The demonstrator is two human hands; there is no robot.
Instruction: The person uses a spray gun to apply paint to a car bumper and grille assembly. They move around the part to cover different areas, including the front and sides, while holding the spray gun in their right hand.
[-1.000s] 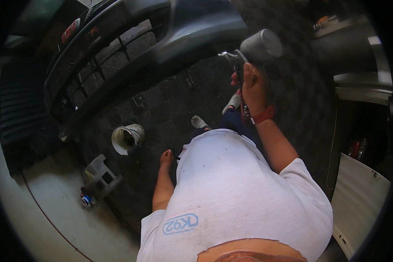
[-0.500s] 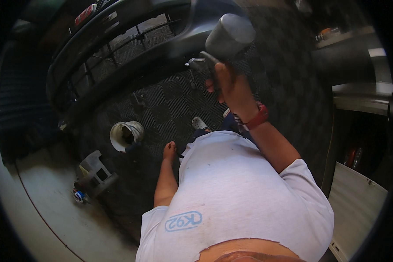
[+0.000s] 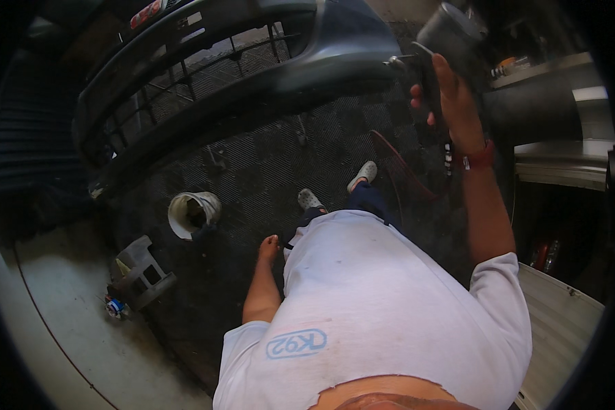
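Note:
My right hand (image 3: pixel 458 106) is raised at the upper right, its fingers wrapped round the handle of a spray gun (image 3: pixel 411 61). A grey cup (image 3: pixel 451 26) sits on top of the gun, slightly smeared by motion. Under the hand hangs a metal fitting, and a thin red hose (image 3: pixel 406 164) curves near the floor. To the left of the gun lies a dark, glossy car bumper (image 3: pixel 335 51) with an open grille; the gun's nozzle is close to its right end. Low beside my left hip hangs my left hand (image 3: pixel 270 247), fingers curled in, with nothing visible in it.
A white bucket (image 3: pixel 178 217) stands on the dark patterned floor, left of my feet. Nearer the left wall are a grey plastic stool (image 3: pixel 147 273) and a small blue-and-white item (image 3: pixel 116 307). Pale shelving (image 3: pixel 560 164) stands along the right side.
My right hand has swung to the right with the spray gun, past the bumper's middle toward its right end. The red hose now shows. My left hand has stayed beside my hip.

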